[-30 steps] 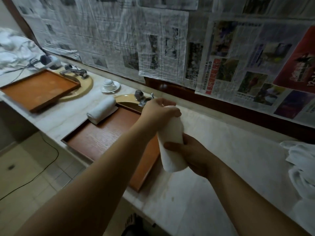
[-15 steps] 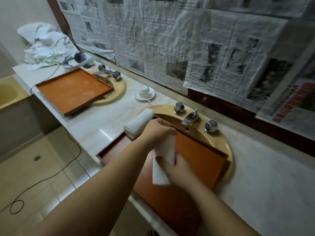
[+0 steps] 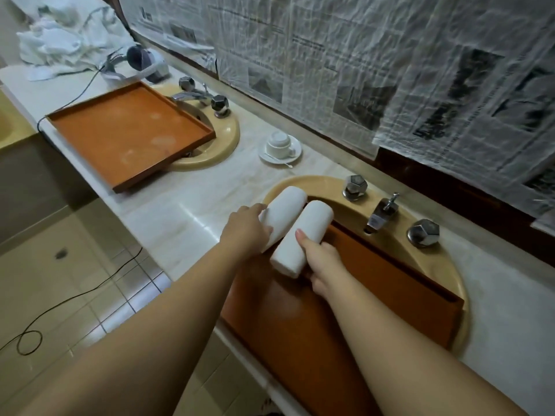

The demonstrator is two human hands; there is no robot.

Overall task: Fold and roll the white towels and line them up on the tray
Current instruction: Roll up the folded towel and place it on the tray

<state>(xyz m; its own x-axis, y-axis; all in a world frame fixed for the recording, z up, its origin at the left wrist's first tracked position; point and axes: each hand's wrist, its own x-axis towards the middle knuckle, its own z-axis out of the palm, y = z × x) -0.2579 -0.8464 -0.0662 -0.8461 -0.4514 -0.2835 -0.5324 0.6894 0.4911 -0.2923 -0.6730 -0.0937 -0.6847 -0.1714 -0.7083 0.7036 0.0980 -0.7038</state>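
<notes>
Two rolled white towels lie side by side at the far left end of the orange-brown tray, which sits over a yellow sink. My left hand touches the near end of the left rolled towel with its fingertips. My right hand holds the right rolled towel from its right side. Its thumb lies on top and its fingers are underneath. The two rolls touch along their length and point away from me toward the back left.
A second orange tray rests over the other sink at the left. A cup on a saucer stands between the sinks. A tap with two knobs is behind the near tray. Loose white towels and a hair dryer lie far left.
The towel roll that both hands held upright now lies on the tray next to the first roll. My left hand moved off it onto the first roll. The view turned left.
</notes>
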